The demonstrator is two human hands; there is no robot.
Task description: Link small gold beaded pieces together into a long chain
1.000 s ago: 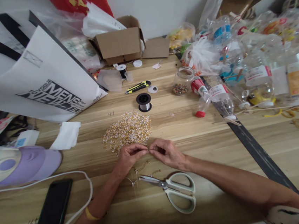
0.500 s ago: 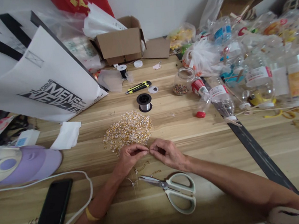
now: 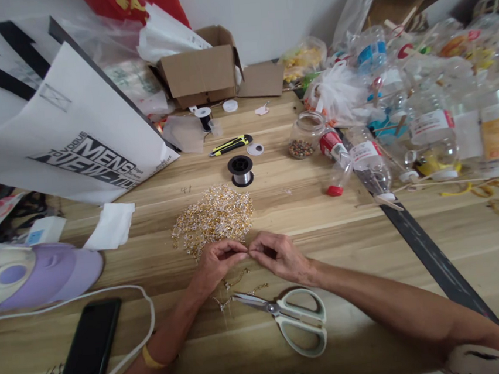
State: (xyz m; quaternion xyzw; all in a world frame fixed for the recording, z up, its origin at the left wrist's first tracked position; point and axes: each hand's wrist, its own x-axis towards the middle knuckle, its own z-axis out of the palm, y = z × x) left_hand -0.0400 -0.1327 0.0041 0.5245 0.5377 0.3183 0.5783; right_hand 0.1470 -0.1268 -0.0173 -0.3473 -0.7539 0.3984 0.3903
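Note:
My left hand (image 3: 217, 265) and my right hand (image 3: 280, 256) meet fingertip to fingertip over the wooden table, both closed in a pinch. Whatever lies between the fingertips is too small to make out. Just beyond them spreads a pile of gold and silver beaded chain pieces (image 3: 217, 213). Short lengths of chain (image 3: 239, 279) lie on the wood below my hands, one reaching beside the scissor tips. The scissors (image 3: 288, 315) with pale handles rest nearer to me, their blades pointing left. Behind the pile stands a black spool of silver wire (image 3: 241, 171).
A yellow-black utility knife (image 3: 231, 145) and a jar of beads (image 3: 304, 137) sit farther back. Plastic bottles (image 3: 429, 128) crowd the right. On the left are a white paper bag (image 3: 81, 132), a purple cap-like object (image 3: 63, 269), a phone (image 3: 87, 355) and a white cable (image 3: 152, 314).

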